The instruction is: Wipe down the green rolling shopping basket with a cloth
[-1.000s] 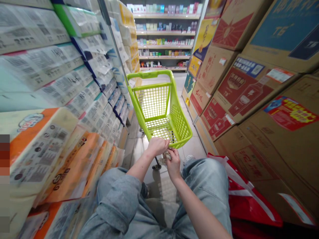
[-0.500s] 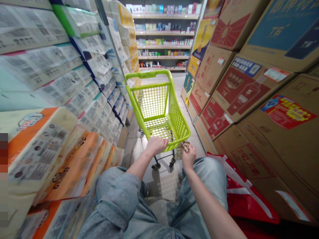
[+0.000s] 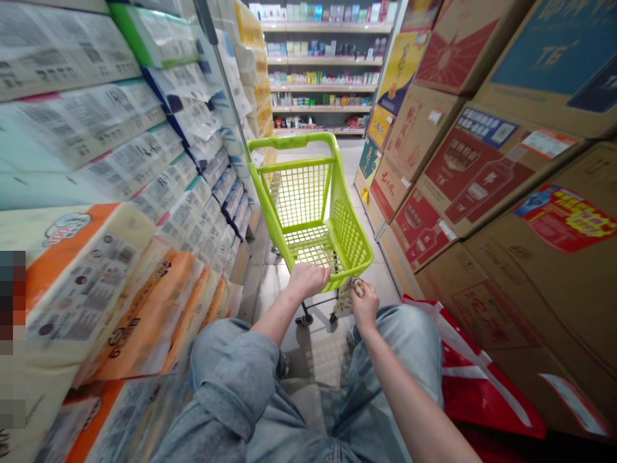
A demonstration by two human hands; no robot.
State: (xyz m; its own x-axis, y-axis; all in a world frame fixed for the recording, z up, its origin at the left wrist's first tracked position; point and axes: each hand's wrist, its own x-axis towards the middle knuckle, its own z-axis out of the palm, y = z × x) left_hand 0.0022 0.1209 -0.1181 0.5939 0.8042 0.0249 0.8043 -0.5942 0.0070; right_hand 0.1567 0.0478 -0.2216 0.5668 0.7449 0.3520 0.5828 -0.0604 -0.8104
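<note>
A lime-green plastic shopping cart with a lattice basket stands on the tiles before my knees. My left hand is closed over its near rim, left of the middle. Just right of that rim, my right hand pinches a crumpled, patterned cloth that hangs down beside the cart's near side. I cannot tell whether the cloth touches the basket. Nothing lies in the visible part of the basket.
Packs of tissue are stacked close on the left. Large cardboard cartons line the right side, with a red bag beside my right knee. Shelves of small goods cross the far end of the narrow aisle.
The cloth in my right hand hangs lower and shows more of itself. My left hand stays on the rim. The whole view has shifted slightly.
</note>
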